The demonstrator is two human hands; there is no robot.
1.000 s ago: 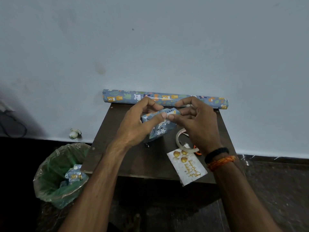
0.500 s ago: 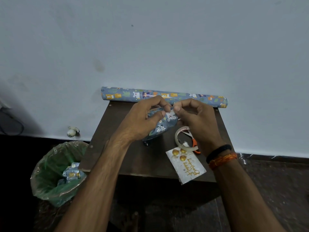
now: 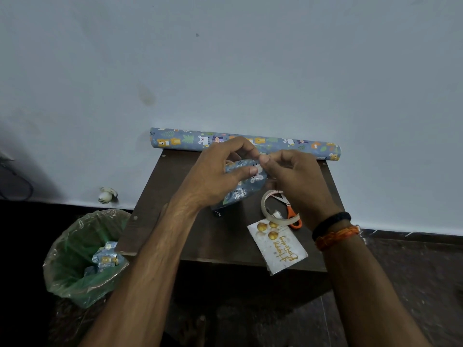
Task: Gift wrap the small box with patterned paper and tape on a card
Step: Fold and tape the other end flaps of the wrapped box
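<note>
Centrally, above the small brown table (image 3: 190, 236), the left hand (image 3: 215, 179) grips the small box (image 3: 246, 182), which is covered in blue patterned paper and tilted, its lower end near the tabletop. The left thumb lies across the box's upper face while the other fingers curl over its far end. The right hand (image 3: 298, 181), at 3 o'clock from the box, pinches thumb and forefinger together at the paper's upper end, just beside the left fingertips; whether a strip of tape sits in that pinch cannot be told. At 12 o'clock, the roll of patterned paper (image 3: 300, 146) lies along the table's far edge against the wall (image 3: 225, 58). At 5 o'clock from the box, a ring of clear tape (image 3: 269, 214) rests on the table, overlapping the orange-handled scissors (image 3: 292, 215). Nearer the table's front edge, a white birthday card (image 3: 280, 249) with gold balloons lies partly overhanging. At 8 o'clock, beside the table, a bin (image 3: 75, 259) lined with green plastic holds scraps of paper (image 3: 106, 259). Two bands (image 3: 333, 229), one black and one orange, circle the right wrist.
</note>
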